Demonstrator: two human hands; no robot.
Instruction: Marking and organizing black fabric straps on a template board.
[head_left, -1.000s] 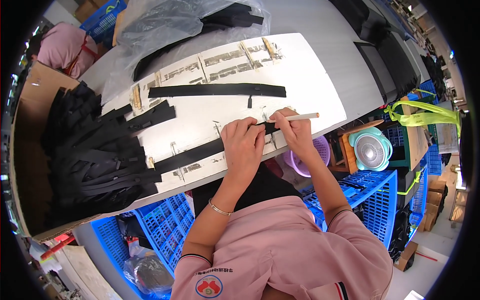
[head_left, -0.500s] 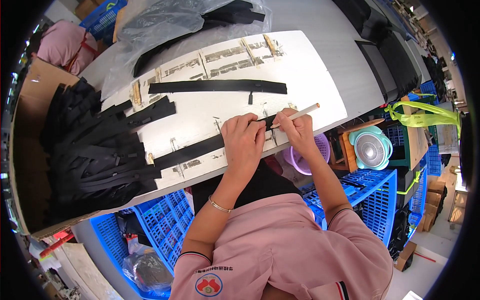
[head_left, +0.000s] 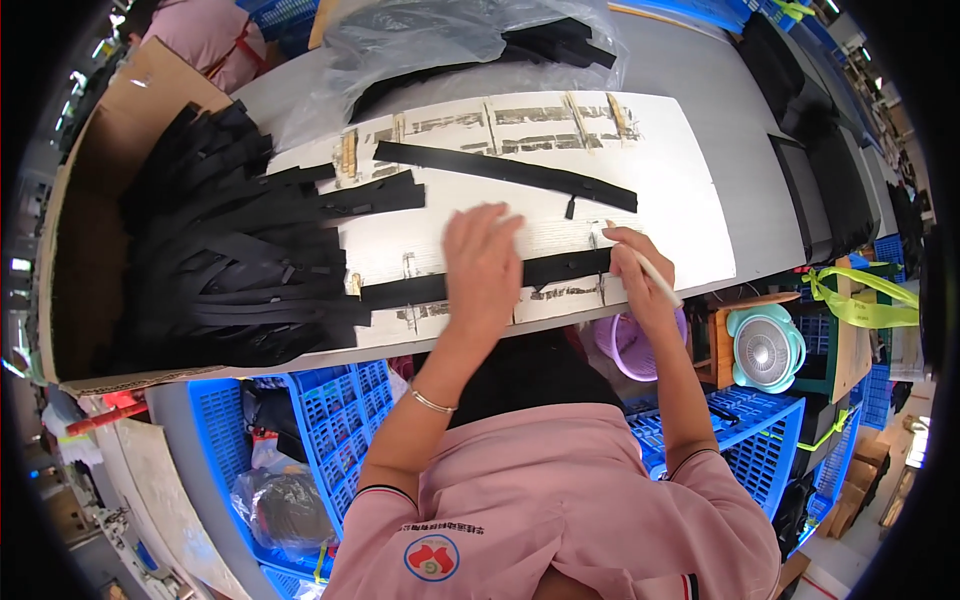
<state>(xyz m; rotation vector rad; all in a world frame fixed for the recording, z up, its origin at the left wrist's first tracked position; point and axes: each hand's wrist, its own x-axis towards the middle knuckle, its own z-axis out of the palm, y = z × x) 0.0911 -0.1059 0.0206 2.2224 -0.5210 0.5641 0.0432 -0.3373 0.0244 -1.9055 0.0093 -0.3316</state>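
Observation:
My left hand [head_left: 483, 265], slightly blurred, is over the near black fabric strip [head_left: 565, 268] with its fingers stretched out; nothing shows in its grasp. At that strip's right end, my right hand [head_left: 640, 272] is closed around a slim white pencil [head_left: 658, 280], which slants down to the right. The near strip lies along the front of a white marked board [head_left: 690, 200]. Farther back on the board, another black strip [head_left: 500, 173] with a small hanging tab lies at a slant.
To the left, a cardboard box [head_left: 85, 205] holds a heap of black strips [head_left: 240, 260]. Clear plastic wrapping [head_left: 410, 50] with black pieces lies behind the board. Below the table edge are blue crates [head_left: 345, 420], a purple basket [head_left: 640, 350] and a teal fan [head_left: 765, 347].
My left hand has lifted from the strip, and my right hand has shifted toward its right end. The pencil has swung from pointing up-right to down-right. The rear strip now slants more.

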